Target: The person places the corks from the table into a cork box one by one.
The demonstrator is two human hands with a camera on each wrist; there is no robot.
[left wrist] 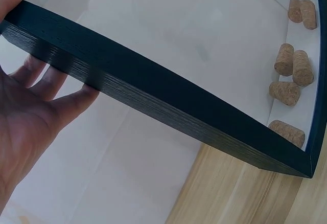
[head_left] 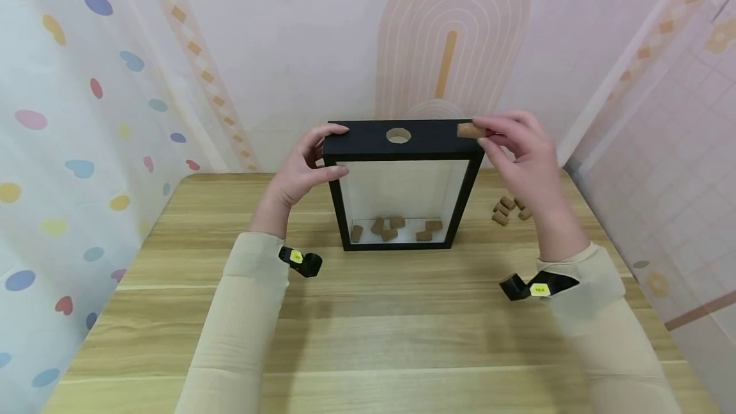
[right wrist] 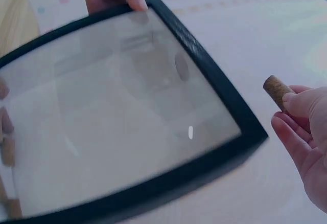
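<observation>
Above the frame's (head_left: pixel 402 184) right corner we pinch a cork (head_left: pixel 469 130) in our right hand (head_left: pixel 520 152), lying sideways, right of the hole (head_left: pixel 398 136); our left hand (head_left: pixel 305 168) grips the left corner.

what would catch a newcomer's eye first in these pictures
A black box frame with a glass front stands upright mid-table, a round hole in its top and corks piled inside. The right hand pinches one cork by the frame's top right corner, while the left hand grips the top left corner.
</observation>
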